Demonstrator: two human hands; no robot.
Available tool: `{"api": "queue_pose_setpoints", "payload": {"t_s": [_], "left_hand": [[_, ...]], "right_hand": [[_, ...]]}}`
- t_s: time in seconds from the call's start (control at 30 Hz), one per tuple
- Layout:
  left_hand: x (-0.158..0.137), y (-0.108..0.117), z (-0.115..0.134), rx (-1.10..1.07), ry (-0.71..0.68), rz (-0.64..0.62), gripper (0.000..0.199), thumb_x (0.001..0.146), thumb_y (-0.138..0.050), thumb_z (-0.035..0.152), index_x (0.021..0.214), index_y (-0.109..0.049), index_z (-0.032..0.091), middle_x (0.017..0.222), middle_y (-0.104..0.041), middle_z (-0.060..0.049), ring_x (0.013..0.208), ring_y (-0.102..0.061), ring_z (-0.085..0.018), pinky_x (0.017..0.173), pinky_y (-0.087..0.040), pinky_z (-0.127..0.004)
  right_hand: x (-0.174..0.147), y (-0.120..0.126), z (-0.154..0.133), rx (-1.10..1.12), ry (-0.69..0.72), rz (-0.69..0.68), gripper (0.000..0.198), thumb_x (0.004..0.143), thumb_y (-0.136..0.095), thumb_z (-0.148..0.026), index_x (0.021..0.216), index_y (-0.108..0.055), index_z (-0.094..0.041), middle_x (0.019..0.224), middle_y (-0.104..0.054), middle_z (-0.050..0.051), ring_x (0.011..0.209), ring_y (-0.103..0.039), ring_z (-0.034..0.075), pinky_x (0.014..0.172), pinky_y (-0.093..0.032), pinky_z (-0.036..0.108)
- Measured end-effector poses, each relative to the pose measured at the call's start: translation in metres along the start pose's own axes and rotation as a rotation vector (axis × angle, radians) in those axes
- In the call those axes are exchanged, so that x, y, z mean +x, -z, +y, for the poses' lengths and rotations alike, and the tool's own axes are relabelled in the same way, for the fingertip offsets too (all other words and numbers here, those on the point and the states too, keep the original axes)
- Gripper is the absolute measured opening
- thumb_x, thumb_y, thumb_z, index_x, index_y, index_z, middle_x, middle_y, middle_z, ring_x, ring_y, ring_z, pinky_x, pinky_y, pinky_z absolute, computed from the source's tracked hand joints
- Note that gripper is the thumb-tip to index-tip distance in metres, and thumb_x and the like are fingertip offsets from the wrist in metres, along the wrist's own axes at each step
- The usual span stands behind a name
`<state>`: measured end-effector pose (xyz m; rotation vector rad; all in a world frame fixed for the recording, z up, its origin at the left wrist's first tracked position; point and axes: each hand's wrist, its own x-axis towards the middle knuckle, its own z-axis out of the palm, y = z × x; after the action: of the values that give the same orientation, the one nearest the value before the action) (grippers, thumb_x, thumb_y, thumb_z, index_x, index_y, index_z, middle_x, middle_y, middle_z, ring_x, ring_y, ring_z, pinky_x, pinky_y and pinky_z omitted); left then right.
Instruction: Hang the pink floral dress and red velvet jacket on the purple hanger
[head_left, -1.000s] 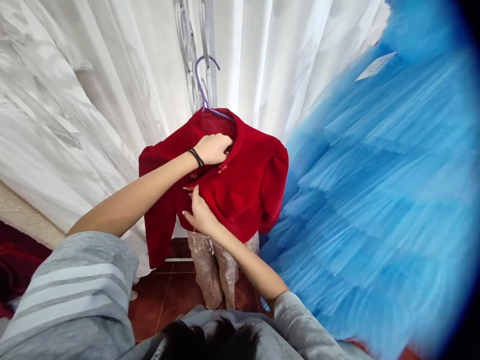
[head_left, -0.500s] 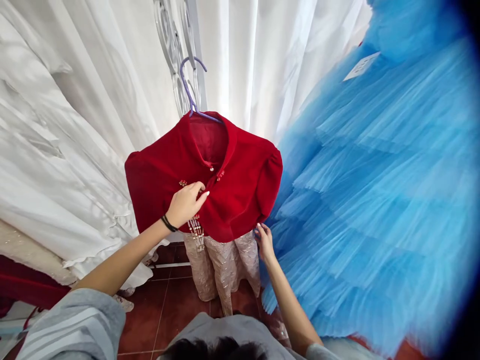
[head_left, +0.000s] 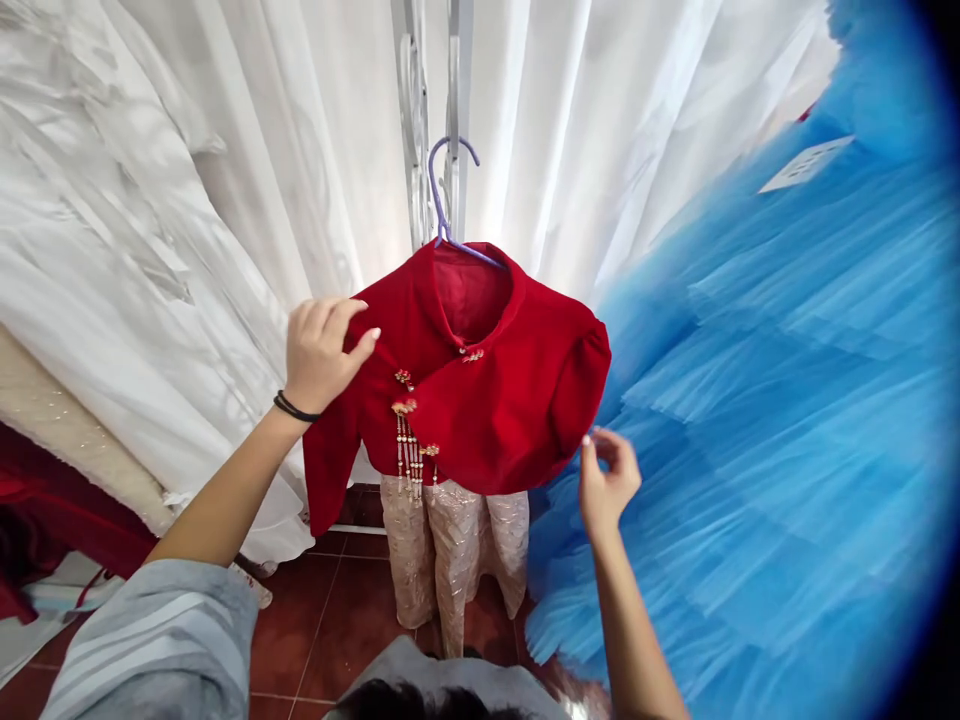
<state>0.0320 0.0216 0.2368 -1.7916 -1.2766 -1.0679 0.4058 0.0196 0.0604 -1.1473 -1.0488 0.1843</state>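
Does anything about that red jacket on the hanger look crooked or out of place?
Slightly. The red velvet jacket sits tilted on its purple hanger: the shoulder under the left hand hangs lower than the other. The right hand is at the hem beside the blue tulle dress. No damage shows.

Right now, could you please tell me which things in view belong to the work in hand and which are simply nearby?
In hand:
- red jacket, left hand on its shoulder, right hand beside its hem
- purple hanger
- sequined trousers

Nearby:
- blue tulle dress
- white gowns
- paper tag
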Motion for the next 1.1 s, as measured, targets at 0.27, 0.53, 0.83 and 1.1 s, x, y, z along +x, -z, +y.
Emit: {"api": "queue_pose_setpoints", "payload": {"t_s": [0.27, 0.53, 0.83, 1.1], "left_hand": [[0.046, -0.017, 0.022, -0.041, -0.201, -0.124, 0.049, 0.093, -0.057, 0.044, 0.138, -0.054, 0.026, 0.146, -0.050, -0.014, 0.137, -0.043, -0.035, 0.115, -0.033, -0.053], [0.091, -0.012, 0.017, -0.304, -0.019, -0.159, 0.017, 0.096, -0.052, 0.032, 0.101, -0.061, 0.019, 0.120, -0.061, -0.010, 0.100, -0.063, -0.023, 0.088, -0.052, -0.037], [0.098, -0.007, -0.010, -0.438, 0.089, -0.463, 0.042, 0.095, -0.043, 0.054, 0.085, -0.061, 0.017, 0.084, -0.064, -0.006, 0.082, -0.061, -0.022, 0.083, -0.051, -0.038], [0.080, 0.000, 0.023, -0.102, -0.420, -0.392, 0.034, 0.088, -0.064, 0.036, 0.120, -0.066, 0.024, 0.125, -0.065, -0.010, 0.127, -0.051, -0.030, 0.119, -0.026, -0.056]], "right_hand": [[0.122, -0.072, -0.133, -0.535, 1.223, -0.512, 0.033, 0.093, -0.056, -0.022, 0.123, -0.065, -0.030, 0.148, -0.049, 0.008, 0.136, -0.040, 0.030, 0.109, -0.038, 0.052], [0.183, -0.106, -0.189, -0.226, 1.155, -0.632, 0.024, 0.088, -0.049, -0.016, 0.099, -0.070, -0.022, 0.130, -0.057, 0.009, 0.120, -0.050, 0.028, 0.100, -0.045, 0.049], [0.166, -0.149, -0.195, -0.264, 0.741, -0.794, 0.029, 0.096, -0.045, -0.031, 0.111, -0.061, -0.012, 0.089, -0.063, 0.009, 0.085, -0.057, 0.020, 0.085, -0.049, 0.040], [0.127, -0.113, -0.192, -0.450, 1.354, -0.803, 0.031, 0.096, -0.037, -0.016, 0.117, -0.060, -0.019, 0.117, -0.062, 0.011, 0.101, -0.054, 0.023, 0.084, -0.045, 0.039]]}}
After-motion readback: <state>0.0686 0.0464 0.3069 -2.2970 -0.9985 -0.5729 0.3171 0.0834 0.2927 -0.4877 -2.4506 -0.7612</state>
